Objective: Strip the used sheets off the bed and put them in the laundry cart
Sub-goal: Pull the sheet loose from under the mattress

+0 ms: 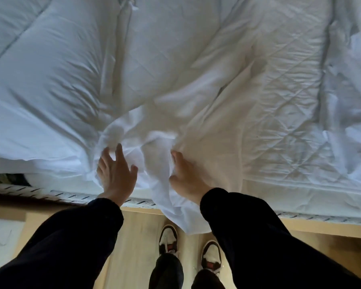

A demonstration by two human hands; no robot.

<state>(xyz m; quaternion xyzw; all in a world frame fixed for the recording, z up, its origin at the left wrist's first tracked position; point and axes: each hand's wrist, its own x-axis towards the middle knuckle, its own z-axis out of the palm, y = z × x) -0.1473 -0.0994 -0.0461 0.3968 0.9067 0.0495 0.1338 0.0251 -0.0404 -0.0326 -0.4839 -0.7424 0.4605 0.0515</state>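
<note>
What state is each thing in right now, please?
Sheet: bunched, partly pulled off, one end hanging over the bed edge.
Left hand: open, fingers spread over the sheet.
Right hand: gripping the sheet.
Mattress pad: uncovered on the right.
Duvet: rumpled, on the left.

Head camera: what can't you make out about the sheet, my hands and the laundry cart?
Laundry cart: not in the head view, outside the frame.
Right hand grip: fingertips buried in the bunched sheet, so pinching or just pressing is unclear.
Bed: far side cut off by the top edge.
Floor lettering: cut off by the left edge.
</note>
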